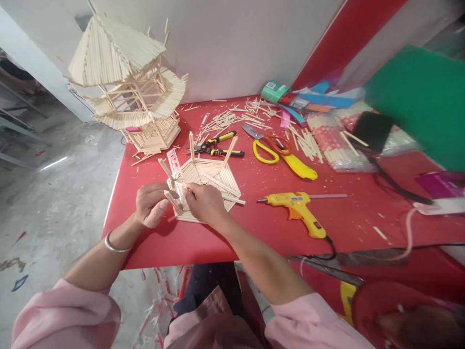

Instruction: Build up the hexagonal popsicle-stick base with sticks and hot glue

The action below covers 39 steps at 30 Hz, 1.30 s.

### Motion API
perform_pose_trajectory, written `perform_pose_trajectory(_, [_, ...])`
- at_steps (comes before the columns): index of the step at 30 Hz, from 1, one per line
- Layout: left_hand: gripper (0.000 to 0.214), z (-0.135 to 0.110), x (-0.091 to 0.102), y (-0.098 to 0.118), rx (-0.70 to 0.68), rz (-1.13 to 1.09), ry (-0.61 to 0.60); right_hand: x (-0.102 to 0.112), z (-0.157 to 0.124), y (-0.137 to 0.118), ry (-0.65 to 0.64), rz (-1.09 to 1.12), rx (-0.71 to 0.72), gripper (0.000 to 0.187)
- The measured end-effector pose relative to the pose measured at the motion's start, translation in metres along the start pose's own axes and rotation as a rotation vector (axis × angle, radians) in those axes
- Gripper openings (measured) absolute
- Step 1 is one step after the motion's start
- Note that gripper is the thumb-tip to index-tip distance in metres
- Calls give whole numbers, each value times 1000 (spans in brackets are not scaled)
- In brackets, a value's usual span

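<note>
A flat hexagonal base of wooden sticks (210,177) lies on the red table (254,228), with several upright posts rising from it. My left hand (151,204) is closed on a short wooden stick (173,201) at the base's near-left corner. My right hand (204,202) pinches the same stick from the right and rests on the base's near edge. Both wrists come in from the bottom in pink sleeves; a silver bangle sits on the left one.
A finished stick pagoda (131,82) stands at the table's back left corner. Behind the base lie pliers (218,145) and yellow scissors (279,155). A yellow glue gun (298,208) lies right of it, its cord trailing right. Loose sticks (232,116) and packets crowd the back.
</note>
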<state>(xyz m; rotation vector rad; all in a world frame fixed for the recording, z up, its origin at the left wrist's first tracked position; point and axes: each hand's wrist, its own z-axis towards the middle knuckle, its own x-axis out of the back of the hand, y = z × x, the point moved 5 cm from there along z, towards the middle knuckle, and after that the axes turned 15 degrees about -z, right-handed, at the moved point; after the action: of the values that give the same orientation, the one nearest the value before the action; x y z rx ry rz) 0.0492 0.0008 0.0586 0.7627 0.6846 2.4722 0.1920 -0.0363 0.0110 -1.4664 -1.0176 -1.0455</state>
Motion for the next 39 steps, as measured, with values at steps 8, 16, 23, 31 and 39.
perform_pose_trajectory(8, [27,4,0,4,-42,45,-18,0,0,0,-1,-8,1,33])
perform_pose_trajectory(16, [21,6,-1,4,-83,76,-16,2,-1,-1,-4,-21,4,33])
perform_pose_trajectory(23, [19,6,-1,4,-83,90,-20,2,-1,-1,-3,-28,5,34])
perform_pose_trajectory(31, [18,4,-1,2,-103,80,-2,1,-1,-1,-12,-36,10,34])
perform_pose_trajectory(39, [19,4,-1,3,-99,80,-1,1,-1,1,-3,-1,14,35])
